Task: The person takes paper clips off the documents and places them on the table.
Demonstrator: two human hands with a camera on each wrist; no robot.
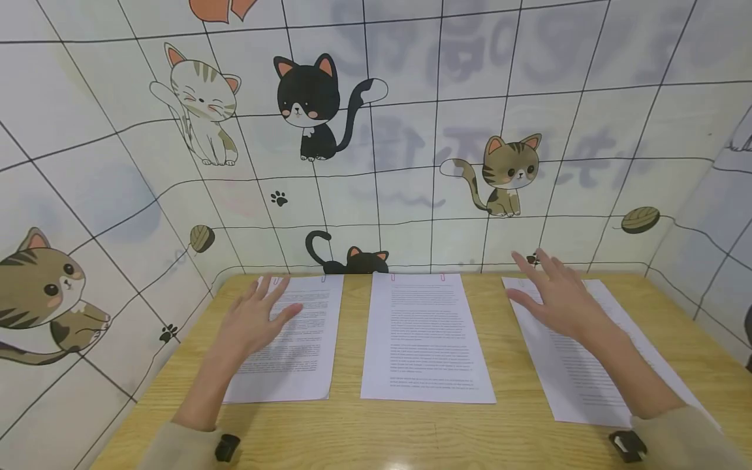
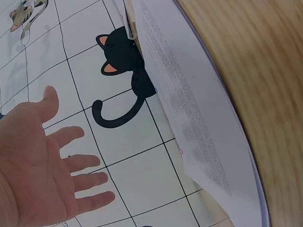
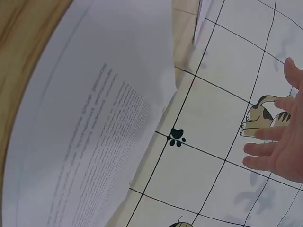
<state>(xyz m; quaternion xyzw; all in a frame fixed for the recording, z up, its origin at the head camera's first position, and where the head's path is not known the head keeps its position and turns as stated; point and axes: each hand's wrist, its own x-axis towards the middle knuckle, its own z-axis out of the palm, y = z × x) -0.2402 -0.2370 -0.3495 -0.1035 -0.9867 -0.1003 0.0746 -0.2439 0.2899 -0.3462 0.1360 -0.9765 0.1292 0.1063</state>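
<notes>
Three stacks of printed paper lie side by side on a wooden table. My left hand [image 1: 252, 320] is held over the left stack [image 1: 299, 352], fingers spread and holding nothing. Paper clips [image 1: 323, 279] show at that stack's top edge. The middle stack [image 1: 429, 339] has two pinkish clips [image 1: 393, 277] along its top edge, and no hand is at it. Over the right stack [image 1: 581, 385], which lies at a slant, hovers my right hand [image 1: 558, 294] with spread fingers. Both wrist views show the palms [image 2: 38, 165] apart from the paper.
The wooden table [image 1: 352, 434] meets a tiled-pattern wall covering [image 1: 405, 196] with cartoon cats at its back edge. Side walls with the same pattern stand at left and right. A dark object [image 1: 749, 326] is cut off at the far right edge.
</notes>
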